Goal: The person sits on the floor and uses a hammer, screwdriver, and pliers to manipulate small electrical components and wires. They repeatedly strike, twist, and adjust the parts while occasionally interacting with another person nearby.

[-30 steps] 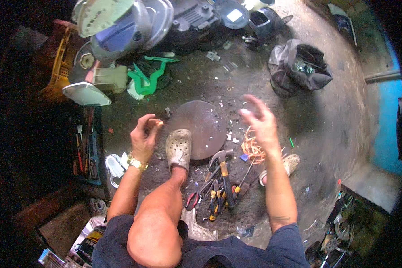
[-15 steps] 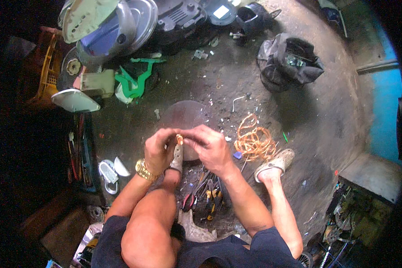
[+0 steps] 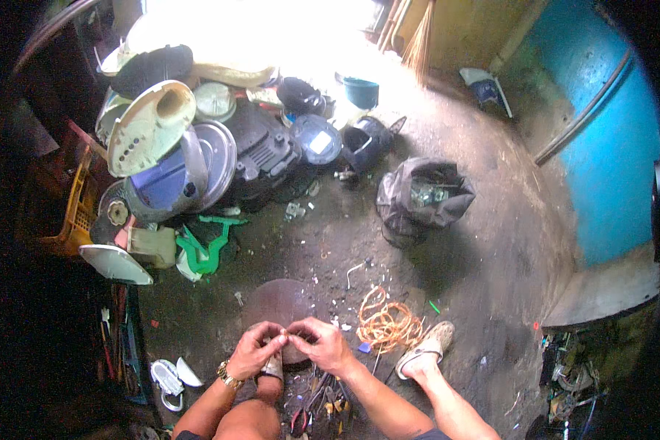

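My left hand (image 3: 257,348) and my right hand (image 3: 321,345) meet in front of me, fingertips pinched together on a small pale part that is too tiny to identify. A gold watch sits on my left wrist. Below the hands a round brown disc (image 3: 280,302) lies on the floor. Under my hands my foot wears a pale clog (image 3: 273,367). A bundle of pliers and screwdrivers (image 3: 323,400) lies between my legs.
A coil of orange wire (image 3: 386,326) lies right of the hands, beside my other clog (image 3: 427,348). A pile of plastic appliance housings (image 3: 198,154) fills the upper left. A dark bag of scrap (image 3: 424,194) stands further off. A blue wall (image 3: 601,147) rises at right.
My hands were apart a second ago, then came together over the disc and stay pinched on the small part. The view has tilted up, showing more of the yard.
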Demonstrator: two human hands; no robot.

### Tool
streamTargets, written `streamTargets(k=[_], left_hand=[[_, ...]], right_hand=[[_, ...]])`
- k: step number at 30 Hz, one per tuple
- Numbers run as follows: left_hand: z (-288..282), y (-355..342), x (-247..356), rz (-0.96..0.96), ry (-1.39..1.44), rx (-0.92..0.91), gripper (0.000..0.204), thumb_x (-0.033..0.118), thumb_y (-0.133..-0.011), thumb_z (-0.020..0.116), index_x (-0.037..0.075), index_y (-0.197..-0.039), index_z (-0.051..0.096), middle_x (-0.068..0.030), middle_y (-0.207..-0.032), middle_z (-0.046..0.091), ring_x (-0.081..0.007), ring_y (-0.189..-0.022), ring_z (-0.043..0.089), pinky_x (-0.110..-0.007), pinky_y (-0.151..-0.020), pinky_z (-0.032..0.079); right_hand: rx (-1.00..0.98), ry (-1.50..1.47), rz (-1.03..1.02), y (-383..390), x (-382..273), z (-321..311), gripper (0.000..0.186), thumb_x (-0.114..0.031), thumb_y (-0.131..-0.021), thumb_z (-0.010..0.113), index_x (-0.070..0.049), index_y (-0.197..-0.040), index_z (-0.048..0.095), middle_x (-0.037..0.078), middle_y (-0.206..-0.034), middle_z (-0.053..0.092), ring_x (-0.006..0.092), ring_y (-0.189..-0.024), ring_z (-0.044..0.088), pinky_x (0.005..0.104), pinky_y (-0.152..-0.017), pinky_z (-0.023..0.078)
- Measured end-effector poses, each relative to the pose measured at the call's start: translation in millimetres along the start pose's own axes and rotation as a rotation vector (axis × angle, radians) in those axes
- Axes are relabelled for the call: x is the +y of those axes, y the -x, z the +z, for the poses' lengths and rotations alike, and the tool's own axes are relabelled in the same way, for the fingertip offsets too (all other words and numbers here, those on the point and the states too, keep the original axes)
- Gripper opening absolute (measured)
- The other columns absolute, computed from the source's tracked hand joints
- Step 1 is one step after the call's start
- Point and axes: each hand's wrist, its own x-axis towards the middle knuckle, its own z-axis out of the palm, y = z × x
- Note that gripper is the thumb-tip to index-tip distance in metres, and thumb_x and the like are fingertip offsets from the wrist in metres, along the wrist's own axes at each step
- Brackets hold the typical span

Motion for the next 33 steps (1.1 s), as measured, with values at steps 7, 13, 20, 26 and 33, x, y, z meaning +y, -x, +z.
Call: streamTargets(k=[7, 13, 20, 26, 33], left_hand=[[6, 1, 21, 0.541, -0.641, 0.049, 0.014, 0.015, -0.091, 0.064, 0.003, -0.098, 0.061, -0.0177, -0.084, 0.063, -0.0382, -0.081, 0.062, -0.045, -0.072, 0.050], [6, 1, 8, 0.506, -0.531, 0.090, 0.014, 0.015, -0.091, 0.065, 0.002, -0.092, 0.063, -0.0134, -0.077, 0.065, -0.0296, -0.073, 0.064, -0.038, -0.068, 0.050], [-12, 8, -2, 0.131, 0.138, 0.304, 0.021, 0.020, -0.099, 0.058, -0.001, -0.098, 0.064, -0.0068, -0.081, 0.070, -0.0129, -0.069, 0.065, -0.027, -0.060, 0.053], [-11, 5, -29, -0.050, 0.345, 0.168, 0.029, 0.015, -0.098, 0.058, -0.002, -0.121, 0.059, -0.0129, -0.100, 0.072, -0.0161, -0.079, 0.068, -0.029, -0.066, 0.058], [14, -10, -42, 0.111, -0.471, 0.136, 0.025, 0.023, -0.091, 0.069, -0.002, -0.092, 0.065, -0.0158, -0.085, 0.071, -0.0257, -0.076, 0.068, -0.037, -0.070, 0.053]], right_hand=[[-0.072, 0.060, -0.075, -1, -13, -11, 0.023, -0.012, -0.087, 0.071, 0.000, -0.106, 0.067, 0.011, -0.094, 0.070, 0.0194, -0.086, 0.069, 0.0324, -0.078, 0.055], [-0.083, -0.185, 0.193, 17, 9, -9, 0.021, -0.018, -0.091, 0.070, -0.001, -0.101, 0.064, 0.011, -0.093, 0.071, 0.0166, -0.079, 0.069, 0.0315, -0.075, 0.055], [-0.106, -0.235, 0.423, 42, 36, -37, 0.021, -0.019, -0.089, 0.070, -0.003, -0.102, 0.067, 0.009, -0.090, 0.072, 0.0157, -0.082, 0.069, 0.0315, -0.077, 0.055], [0.319, -0.631, 0.417, 46, 64, -22, 0.044, -0.026, -0.094, 0.066, -0.007, -0.133, 0.058, 0.009, -0.124, 0.066, 0.0180, -0.108, 0.064, 0.0336, -0.091, 0.052], [0.131, 0.159, -0.017, 36, 28, 13, 0.043, -0.022, -0.095, 0.063, -0.011, -0.136, 0.056, 0.015, -0.120, 0.063, 0.0300, -0.105, 0.066, 0.0378, -0.089, 0.054]])
